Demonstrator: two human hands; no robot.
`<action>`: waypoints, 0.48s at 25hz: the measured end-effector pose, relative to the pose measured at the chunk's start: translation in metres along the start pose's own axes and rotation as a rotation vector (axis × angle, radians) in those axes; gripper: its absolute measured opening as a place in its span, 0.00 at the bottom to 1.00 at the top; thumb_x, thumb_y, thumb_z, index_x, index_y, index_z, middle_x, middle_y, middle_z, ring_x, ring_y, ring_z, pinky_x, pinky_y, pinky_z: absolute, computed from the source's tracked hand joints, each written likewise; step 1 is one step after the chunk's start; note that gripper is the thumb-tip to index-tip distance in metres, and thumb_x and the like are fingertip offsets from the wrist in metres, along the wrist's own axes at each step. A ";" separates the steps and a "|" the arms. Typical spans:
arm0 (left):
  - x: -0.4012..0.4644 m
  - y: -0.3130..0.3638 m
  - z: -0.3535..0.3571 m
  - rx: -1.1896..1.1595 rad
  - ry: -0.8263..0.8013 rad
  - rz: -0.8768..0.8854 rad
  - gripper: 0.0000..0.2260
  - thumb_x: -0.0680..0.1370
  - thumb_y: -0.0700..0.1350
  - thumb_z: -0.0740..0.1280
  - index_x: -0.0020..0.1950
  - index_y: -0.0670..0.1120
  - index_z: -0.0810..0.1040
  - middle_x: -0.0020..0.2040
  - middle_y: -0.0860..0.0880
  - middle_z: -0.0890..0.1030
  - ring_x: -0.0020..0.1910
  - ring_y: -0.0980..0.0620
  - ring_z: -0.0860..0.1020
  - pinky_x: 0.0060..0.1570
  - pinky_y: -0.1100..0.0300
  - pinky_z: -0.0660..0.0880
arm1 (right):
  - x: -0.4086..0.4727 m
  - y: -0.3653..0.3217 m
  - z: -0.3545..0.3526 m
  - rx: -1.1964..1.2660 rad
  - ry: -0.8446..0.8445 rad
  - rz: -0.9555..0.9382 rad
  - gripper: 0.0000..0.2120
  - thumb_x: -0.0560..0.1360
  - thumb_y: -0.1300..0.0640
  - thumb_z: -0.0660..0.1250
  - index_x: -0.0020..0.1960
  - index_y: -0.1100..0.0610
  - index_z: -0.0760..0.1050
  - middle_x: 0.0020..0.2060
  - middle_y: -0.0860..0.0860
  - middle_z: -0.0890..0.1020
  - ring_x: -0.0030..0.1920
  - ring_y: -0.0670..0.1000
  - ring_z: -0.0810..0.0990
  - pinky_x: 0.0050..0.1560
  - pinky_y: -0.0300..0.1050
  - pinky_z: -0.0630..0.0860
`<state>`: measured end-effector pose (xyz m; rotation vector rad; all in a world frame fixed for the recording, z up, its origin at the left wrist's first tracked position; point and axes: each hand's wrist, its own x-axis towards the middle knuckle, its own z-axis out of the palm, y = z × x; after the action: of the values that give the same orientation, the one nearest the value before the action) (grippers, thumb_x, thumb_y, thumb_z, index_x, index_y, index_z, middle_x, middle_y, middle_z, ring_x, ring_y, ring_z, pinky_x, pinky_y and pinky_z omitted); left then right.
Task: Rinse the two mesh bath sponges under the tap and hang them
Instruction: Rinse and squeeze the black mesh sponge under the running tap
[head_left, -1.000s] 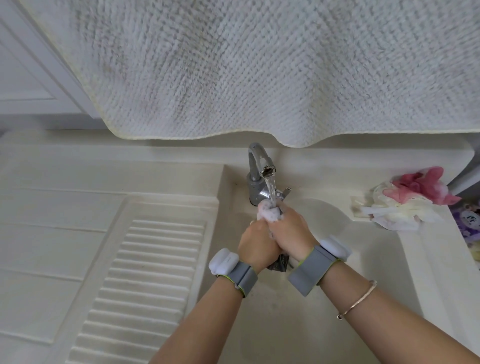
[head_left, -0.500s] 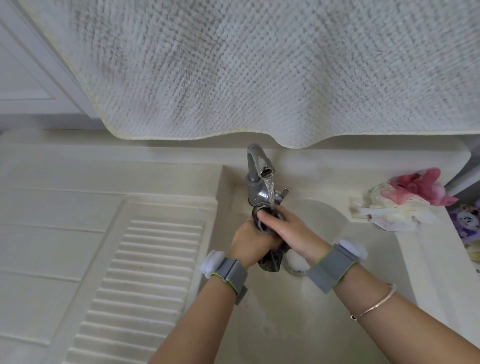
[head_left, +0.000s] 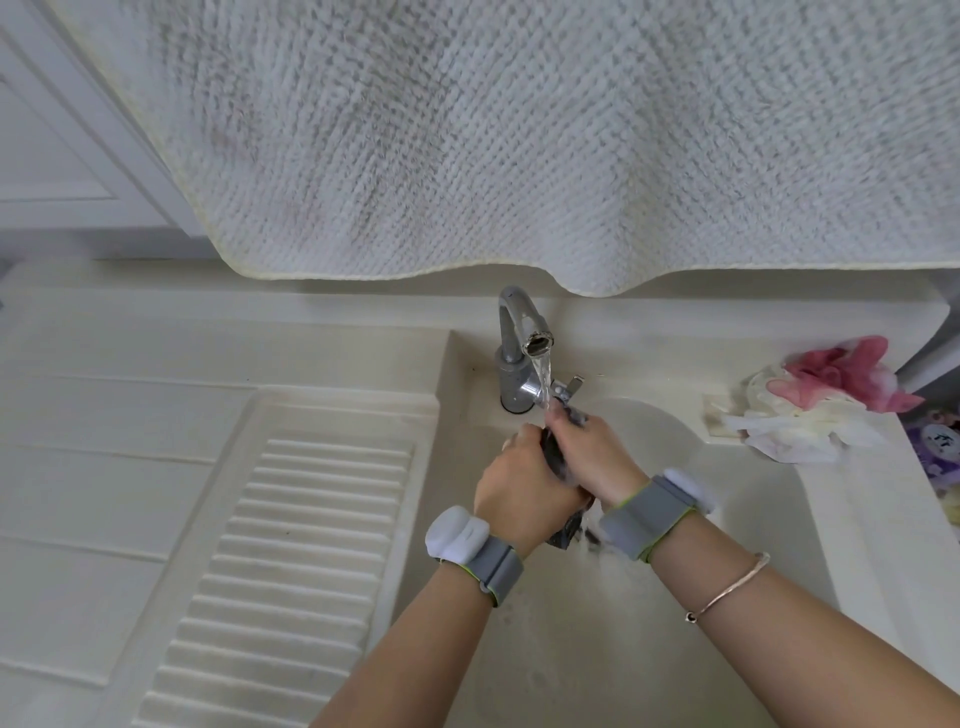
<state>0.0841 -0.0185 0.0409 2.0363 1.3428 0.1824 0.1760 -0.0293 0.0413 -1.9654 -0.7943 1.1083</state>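
Water runs from the grey tap (head_left: 522, 332) onto a dark grey mesh sponge (head_left: 555, 457) squeezed between both hands over the sink (head_left: 675, 597). My left hand (head_left: 519, 493) grips the sponge from the left. My right hand (head_left: 592, 452) grips it from the right, fingertips under the stream. A dark tail of mesh hangs below the wrists. Most of the sponge is hidden by the hands. A second sponge, pink and white (head_left: 821, 405), lies on the sink's right ledge.
A white textured towel (head_left: 519, 135) hangs over the back of the sink, just above the tap. A ribbed washboard surface (head_left: 291, 561) slopes on the left. Purple packaging (head_left: 935, 447) sits at the far right edge.
Foam seen on the sponge a second ago has gone. Both hands have kept kneading the dark sponge under the stream and have shifted slightly lower.
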 end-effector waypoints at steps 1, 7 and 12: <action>0.000 -0.003 0.001 -0.069 -0.007 0.008 0.23 0.68 0.53 0.72 0.58 0.47 0.70 0.53 0.48 0.76 0.54 0.47 0.77 0.47 0.56 0.74 | 0.004 0.003 -0.002 0.098 0.021 0.040 0.19 0.80 0.47 0.55 0.33 0.51 0.71 0.37 0.57 0.78 0.44 0.57 0.77 0.47 0.46 0.70; -0.003 -0.028 0.003 -0.464 -0.147 0.134 0.47 0.60 0.58 0.75 0.75 0.64 0.56 0.66 0.58 0.67 0.65 0.62 0.64 0.60 0.74 0.63 | 0.006 0.010 -0.011 0.606 0.025 0.248 0.19 0.77 0.42 0.62 0.46 0.58 0.80 0.46 0.59 0.84 0.47 0.58 0.82 0.53 0.54 0.79; 0.002 -0.031 0.011 -0.469 -0.006 0.123 0.35 0.58 0.58 0.73 0.64 0.56 0.69 0.57 0.54 0.78 0.57 0.48 0.78 0.55 0.50 0.77 | -0.005 0.008 0.003 0.582 -0.028 0.168 0.07 0.79 0.55 0.61 0.44 0.56 0.74 0.37 0.54 0.78 0.42 0.54 0.79 0.35 0.35 0.76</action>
<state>0.0671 -0.0145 0.0132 1.7155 1.0499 0.4963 0.1730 -0.0368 0.0355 -1.5394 -0.2698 1.2916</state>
